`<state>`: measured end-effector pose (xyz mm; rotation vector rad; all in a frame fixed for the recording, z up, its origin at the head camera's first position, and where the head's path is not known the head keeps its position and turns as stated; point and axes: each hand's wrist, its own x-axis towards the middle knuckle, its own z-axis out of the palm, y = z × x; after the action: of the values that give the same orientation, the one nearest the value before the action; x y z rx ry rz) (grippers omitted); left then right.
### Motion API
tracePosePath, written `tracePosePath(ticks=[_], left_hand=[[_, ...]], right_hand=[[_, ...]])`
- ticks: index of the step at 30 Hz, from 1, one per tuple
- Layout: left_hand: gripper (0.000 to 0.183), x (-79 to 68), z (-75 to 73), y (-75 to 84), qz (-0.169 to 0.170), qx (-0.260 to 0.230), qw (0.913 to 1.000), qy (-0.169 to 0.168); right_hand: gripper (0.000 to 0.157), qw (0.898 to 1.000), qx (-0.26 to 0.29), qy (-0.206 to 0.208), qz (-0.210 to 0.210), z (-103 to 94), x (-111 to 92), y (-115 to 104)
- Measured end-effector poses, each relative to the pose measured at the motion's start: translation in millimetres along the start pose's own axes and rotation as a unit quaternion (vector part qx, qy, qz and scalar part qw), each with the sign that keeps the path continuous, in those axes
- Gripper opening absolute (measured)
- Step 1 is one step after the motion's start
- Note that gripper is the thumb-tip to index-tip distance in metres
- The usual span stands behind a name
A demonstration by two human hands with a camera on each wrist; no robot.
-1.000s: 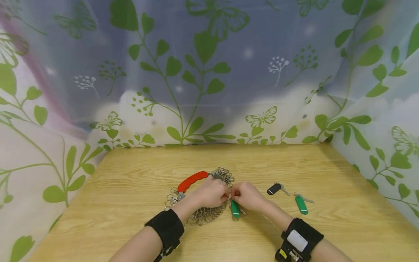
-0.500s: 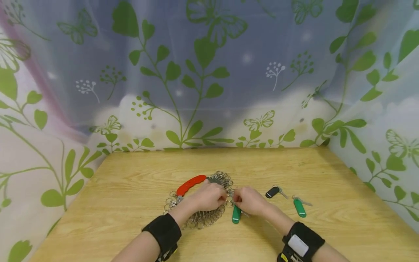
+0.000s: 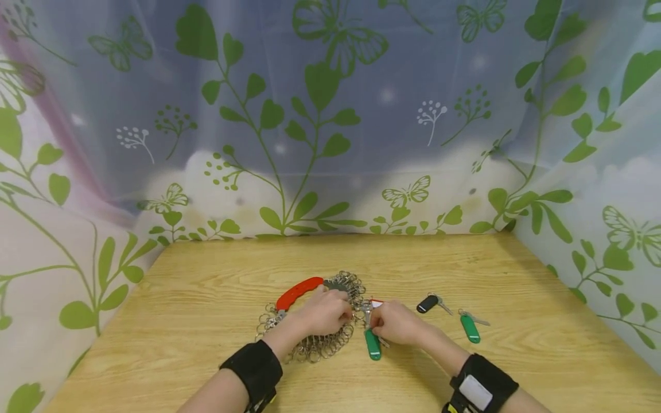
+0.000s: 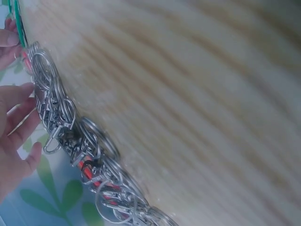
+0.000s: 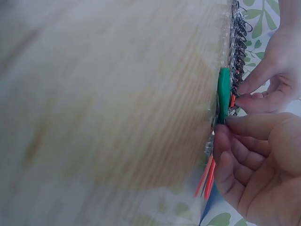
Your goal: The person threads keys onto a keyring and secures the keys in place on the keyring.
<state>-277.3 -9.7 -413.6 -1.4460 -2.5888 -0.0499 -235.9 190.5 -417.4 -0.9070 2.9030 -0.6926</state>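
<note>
The end of a green tag is pinched by the right hand, the tag lying toward that hand's 8 o'clock. The left hand is held among metal rings; whether one is gripped cannot be told. A red handle is seen at its 10 o'clock. On the table, a black tag is placed at the right hand's 2 o'clock.
</note>
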Motion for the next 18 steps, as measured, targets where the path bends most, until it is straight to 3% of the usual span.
tracePosePath(ticks=[7, 14, 18], left_hand=[[0.007, 1.2, -1.6, 1.7, -0.032, -0.002, 0.9994, -0.012], [0.021, 1.0, -7.1, 1.0, -0.123, -0.010, 0.9914, -0.044], [0.025, 2.5, -8.2, 0.8, -0.143, -0.023, 0.9885, -0.045]], right_hand=[[0.011, 0.997, 0.065, -0.032, 0.036, 1.4, -2.3, -4.5], [0.014, 0.993, 0.100, -0.040, 0.048, 0.8, -4.2, -3.3], [0.015, 0.993, 0.100, -0.040, 0.048, 1.1, -4.3, -2.7]])
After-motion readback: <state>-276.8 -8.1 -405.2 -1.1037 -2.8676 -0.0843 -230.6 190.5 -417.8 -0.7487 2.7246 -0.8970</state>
